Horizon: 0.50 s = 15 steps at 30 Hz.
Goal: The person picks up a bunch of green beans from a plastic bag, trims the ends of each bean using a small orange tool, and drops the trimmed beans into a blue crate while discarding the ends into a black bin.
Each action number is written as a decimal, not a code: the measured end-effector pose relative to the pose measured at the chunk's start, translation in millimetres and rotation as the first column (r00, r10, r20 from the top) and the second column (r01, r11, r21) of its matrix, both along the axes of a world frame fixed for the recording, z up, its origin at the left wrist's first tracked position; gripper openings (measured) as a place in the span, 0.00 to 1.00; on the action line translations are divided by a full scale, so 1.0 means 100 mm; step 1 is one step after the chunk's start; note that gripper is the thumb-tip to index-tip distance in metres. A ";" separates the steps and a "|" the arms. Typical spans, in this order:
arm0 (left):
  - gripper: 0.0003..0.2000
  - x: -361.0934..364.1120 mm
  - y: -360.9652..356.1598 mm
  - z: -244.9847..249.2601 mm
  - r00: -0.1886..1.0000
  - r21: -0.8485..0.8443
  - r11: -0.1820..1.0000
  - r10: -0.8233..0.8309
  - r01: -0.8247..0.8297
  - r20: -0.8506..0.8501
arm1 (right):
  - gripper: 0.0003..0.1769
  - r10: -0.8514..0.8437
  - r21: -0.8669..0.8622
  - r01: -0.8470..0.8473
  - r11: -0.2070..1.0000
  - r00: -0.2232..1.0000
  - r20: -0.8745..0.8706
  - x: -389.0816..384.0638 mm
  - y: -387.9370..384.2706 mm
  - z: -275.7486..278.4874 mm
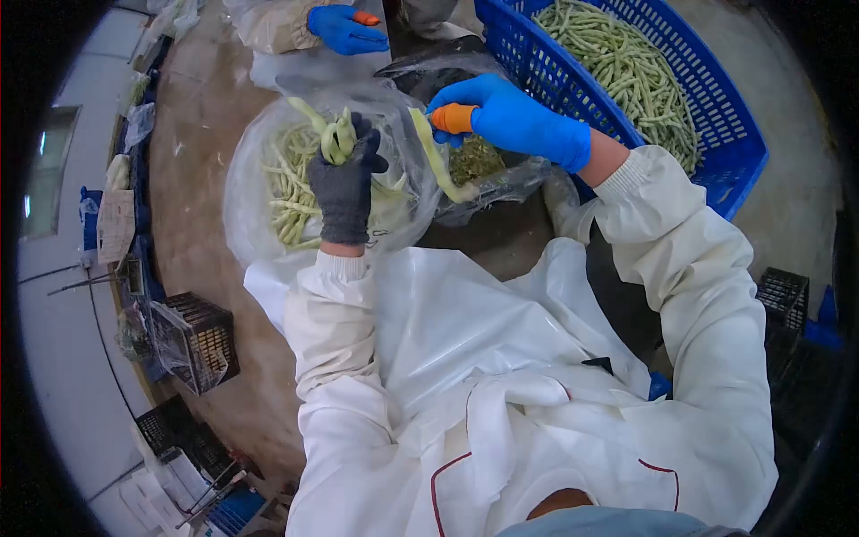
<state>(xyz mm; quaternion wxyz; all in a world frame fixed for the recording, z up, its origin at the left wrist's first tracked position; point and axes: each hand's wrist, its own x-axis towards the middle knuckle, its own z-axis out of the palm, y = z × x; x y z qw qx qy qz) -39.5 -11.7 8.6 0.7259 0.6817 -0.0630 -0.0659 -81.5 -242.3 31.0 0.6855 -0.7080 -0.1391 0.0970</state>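
My left hand (347,174), in a dark grey glove, is closed around a small bunch of green beans (337,139). It is over a clear plastic bag (243,201) with loose beans (291,183) inside. My right hand (510,116) wears a blue glove, with an orange cover (454,118) on one digit. Its fingers pinch closed at the upper part of a long, flat pale-green bean (436,161), which hangs down toward the bag's right edge. Below my right hand, a second plastic bag (514,183) holds greenish trimmings (474,161).
A blue crate (573,76) heaped with beans (626,80) stands at upper right. Across from me is another person's blue-gloved hand (344,29). A white apron (465,304) covers my lap. Black crates (201,340) sit along the left wall, more (783,295) at right.
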 end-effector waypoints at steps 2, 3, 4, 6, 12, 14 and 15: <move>0.17 -0.10 -0.07 0.22 0.991 -0.061 0.990 -0.125 0.128 0.048 | 0.12 -0.011 0.005 0.011 1.000 1.000 -0.013 -0.01 0.02 0.02; 0.18 -0.17 -0.12 0.26 0.988 -0.093 0.984 -0.151 0.151 0.011 | 0.12 -0.017 0.007 0.017 1.000 1.000 -0.021 -0.01 0.04 0.03; 0.17 -0.23 -0.17 0.29 0.986 -0.078 0.983 -0.169 0.168 -0.002 | 0.12 -0.020 -0.036 0.019 0.999 1.000 -0.014 -0.01 0.06 0.03; 0.17 -0.31 -0.24 0.31 0.979 -0.050 0.979 -0.201 0.200 -0.031 | 0.13 -0.022 -0.123 0.021 0.992 1.000 -0.004 -0.01 0.10 0.02; 0.16 -0.24 -0.20 0.27 0.991 0.038 0.990 -0.134 0.133 0.012 | 0.15 -0.098 -0.416 0.161 0.895 0.981 0.168 -0.03 0.15 0.11; 0.15 -0.21 -0.18 0.27 0.994 -0.006 0.995 -0.097 0.097 0.046 | 0.12 -0.161 -0.461 0.288 0.839 0.942 0.296 -0.01 0.12 0.00; 0.15 -0.18 -0.13 0.25 0.996 -0.053 0.996 -0.070 0.073 0.063 | 0.11 -0.187 -0.476 0.352 0.806 0.915 0.359 0.01 0.09 -0.04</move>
